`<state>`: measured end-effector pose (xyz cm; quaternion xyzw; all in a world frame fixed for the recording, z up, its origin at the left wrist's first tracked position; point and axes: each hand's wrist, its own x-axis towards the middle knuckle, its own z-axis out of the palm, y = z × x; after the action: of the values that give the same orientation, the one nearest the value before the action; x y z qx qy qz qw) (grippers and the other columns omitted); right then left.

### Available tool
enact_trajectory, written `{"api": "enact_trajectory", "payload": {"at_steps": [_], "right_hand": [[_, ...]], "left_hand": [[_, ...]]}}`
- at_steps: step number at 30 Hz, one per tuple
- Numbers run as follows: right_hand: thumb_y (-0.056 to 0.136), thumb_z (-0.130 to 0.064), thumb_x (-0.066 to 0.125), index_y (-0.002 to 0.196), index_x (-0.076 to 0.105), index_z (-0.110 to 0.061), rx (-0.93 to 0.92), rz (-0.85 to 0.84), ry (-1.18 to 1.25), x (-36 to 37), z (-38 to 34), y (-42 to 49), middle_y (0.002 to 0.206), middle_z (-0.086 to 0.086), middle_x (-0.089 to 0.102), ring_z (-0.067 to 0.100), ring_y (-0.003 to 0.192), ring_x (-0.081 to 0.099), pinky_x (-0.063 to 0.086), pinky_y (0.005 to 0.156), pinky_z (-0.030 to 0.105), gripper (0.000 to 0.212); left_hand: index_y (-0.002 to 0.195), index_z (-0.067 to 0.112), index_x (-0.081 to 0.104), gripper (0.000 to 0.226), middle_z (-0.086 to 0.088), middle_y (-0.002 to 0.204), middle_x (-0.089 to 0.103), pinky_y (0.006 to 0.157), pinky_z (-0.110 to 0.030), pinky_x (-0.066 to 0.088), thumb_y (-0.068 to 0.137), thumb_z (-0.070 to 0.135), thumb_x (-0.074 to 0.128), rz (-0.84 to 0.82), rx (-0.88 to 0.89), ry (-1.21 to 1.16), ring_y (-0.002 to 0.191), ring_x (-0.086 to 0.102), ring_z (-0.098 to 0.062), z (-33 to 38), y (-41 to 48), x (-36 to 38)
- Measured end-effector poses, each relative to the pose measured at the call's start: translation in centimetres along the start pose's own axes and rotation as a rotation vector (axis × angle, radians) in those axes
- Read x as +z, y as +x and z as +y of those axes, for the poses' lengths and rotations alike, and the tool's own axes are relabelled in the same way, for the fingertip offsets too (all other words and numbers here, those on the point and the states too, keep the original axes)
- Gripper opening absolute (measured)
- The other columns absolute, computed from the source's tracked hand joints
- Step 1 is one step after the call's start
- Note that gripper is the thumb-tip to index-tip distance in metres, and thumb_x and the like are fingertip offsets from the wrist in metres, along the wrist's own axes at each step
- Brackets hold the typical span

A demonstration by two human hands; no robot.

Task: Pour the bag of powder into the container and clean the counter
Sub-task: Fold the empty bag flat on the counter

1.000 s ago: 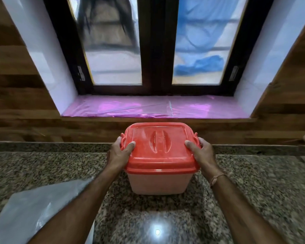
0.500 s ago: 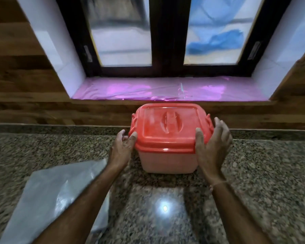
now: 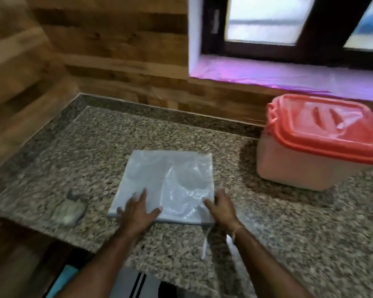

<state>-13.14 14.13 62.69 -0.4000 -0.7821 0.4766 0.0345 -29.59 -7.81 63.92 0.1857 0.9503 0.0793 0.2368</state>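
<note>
A flat, whitish plastic bag [image 3: 168,179] lies on the speckled granite counter [image 3: 289,244]. My left hand [image 3: 138,211] rests spread on the bag's near left corner. My right hand [image 3: 221,208] touches the near right corner, fingers curled at its edge; whether it grips the bag is unclear. A thin white string [image 3: 206,244] trails from that corner toward me. The container [image 3: 306,166] with its red lid [image 3: 323,127] shut stands at the right, apart from both hands.
A crumpled grey cloth [image 3: 70,209] lies near the counter's left front edge. Wood-panelled walls close the left side and back. A window sill with pink film [image 3: 289,76] sits behind the container. The counter's front edge runs diagonally below my arms.
Both hands let go of the container and moved left onto the bag. The view swung left, so the container now sits at the right.
</note>
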Motion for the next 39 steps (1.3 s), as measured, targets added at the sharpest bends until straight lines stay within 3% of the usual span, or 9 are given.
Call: {"api": "enact_trajectory", "payload": {"at_steps": [7, 10, 14, 18, 22, 25, 30, 34, 39], "right_hand": [[0.087, -0.011, 0.073, 0.098, 0.072, -0.024, 0.240, 0.070, -0.069, 1.4, 2.0, -2.8, 0.101, 0.000, 0.078, 0.021, 0.091, 0.073, 0.057, 0.078, 0.034, 0.017], [0.082, -0.025, 0.077, 0.094, 0.073, -0.020, 0.313, 0.087, -0.096, 1.1, 2.7, -2.7, 0.093, -0.001, 0.078, 0.021, 0.086, 0.074, 0.061, 0.077, 0.038, 0.014], [0.080, -0.049, 0.080, 0.112, 0.061, -0.031, 0.258, 0.143, 0.140, 0.8, 0.9, -0.5, 0.113, 0.002, 0.075, 0.026, 0.102, 0.072, 0.061, 0.091, 0.051, 0.041], [0.097, -0.031, 0.073, 0.150, 0.049, -0.020, 0.256, 0.174, 0.474, -0.3, -3.1, 4.2, 0.140, 0.010, 0.058, 0.030, 0.127, 0.060, 0.052, 0.107, 0.051, 0.060], [0.085, -0.046, 0.077, 0.096, 0.075, -0.020, 0.260, 0.250, 0.435, 0.5, -3.6, 8.8, 0.099, 0.007, 0.072, 0.026, 0.093, 0.068, 0.056, 0.075, 0.035, 0.028], [0.078, -0.046, 0.077, 0.055, 0.057, -0.019, 0.291, 0.352, 0.413, 1.7, -4.2, 10.7, 0.060, 0.001, 0.053, 0.019, 0.061, 0.050, 0.043, 0.060, 0.031, 0.040], [0.094, -0.037, 0.070, 0.076, 0.061, -0.019, 0.479, 0.564, 0.382, 2.0, -4.4, 10.9, 0.069, 0.002, 0.057, 0.019, 0.060, 0.050, 0.032, 0.050, 0.021, 0.027], [0.102, -0.030, 0.059, 0.088, 0.066, -0.017, 0.401, 0.388, 0.276, 1.4, -3.0, 9.3, 0.088, 0.006, 0.067, 0.022, 0.081, 0.060, 0.045, 0.070, 0.024, 0.020], [0.093, -0.018, 0.072, 0.092, 0.072, -0.010, 0.363, 0.281, 0.292, 1.1, -0.9, 6.8, 0.087, 0.012, 0.074, 0.027, 0.071, 0.068, 0.057, 0.049, 0.030, 0.008]], "left_hand": [[0.131, 0.023, 0.062, 0.085, -0.005, 0.122, 0.071, 0.116, -0.054, 0.025, 0.075, 0.083, 0.039, 0.187, 0.339, 0.204, 0.118, 0.065, -0.026, -4.0, 0.8, -0.1], [0.161, 0.022, 0.022, 0.107, -0.013, 0.167, 0.020, 0.123, -0.055, 0.011, 0.077, 0.074, 0.063, 0.125, 0.476, 0.250, 0.155, 0.016, -0.032, -2.6, 3.3, -1.8], [0.158, 0.032, -0.024, 0.142, -0.004, 0.164, -0.036, 0.121, -0.062, -0.004, 0.066, 0.071, 0.078, -0.091, 0.588, 0.336, 0.152, -0.032, -0.029, -0.8, 6.4, -1.7], [0.156, 0.035, -0.029, 0.146, 0.000, 0.160, -0.043, 0.122, -0.066, 0.001, 0.064, 0.070, 0.080, -0.196, 0.588, 0.299, 0.149, -0.036, -0.027, -1.4, 7.3, -0.1], [0.154, 0.033, -0.033, 0.151, -0.005, 0.157, -0.048, 0.121, -0.063, -0.001, 0.060, 0.076, 0.078, -0.177, 0.576, 0.307, 0.146, -0.041, -0.029, -1.5, 7.7, 0.1], [0.154, 0.030, -0.033, 0.155, -0.007, 0.156, -0.048, 0.122, -0.064, 0.002, 0.055, 0.084, 0.073, -0.163, 0.549, 0.316, 0.147, -0.040, -0.029, -1.6, 8.0, 0.2], [0.153, 0.027, -0.034, 0.153, -0.007, 0.158, -0.046, 0.119, -0.064, 0.008, 0.050, 0.100, 0.051, -0.093, 0.467, 0.354, 0.151, -0.032, -0.026, -2.8, 7.9, 0.1], [0.163, 0.026, -0.007, 0.136, -0.007, 0.171, -0.016, 0.121, -0.058, 0.014, 0.061, 0.097, 0.048, 0.015, 0.493, 0.279, 0.158, -0.008, -0.028, -3.5, 8.5, -1.3], [0.162, 0.022, -0.015, 0.130, -0.004, 0.166, -0.032, 0.125, -0.054, -0.005, 0.069, 0.096, 0.040, 0.047, 0.518, 0.265, 0.153, -0.028, -0.025, -6.2, 11.1, -2.7]]}}
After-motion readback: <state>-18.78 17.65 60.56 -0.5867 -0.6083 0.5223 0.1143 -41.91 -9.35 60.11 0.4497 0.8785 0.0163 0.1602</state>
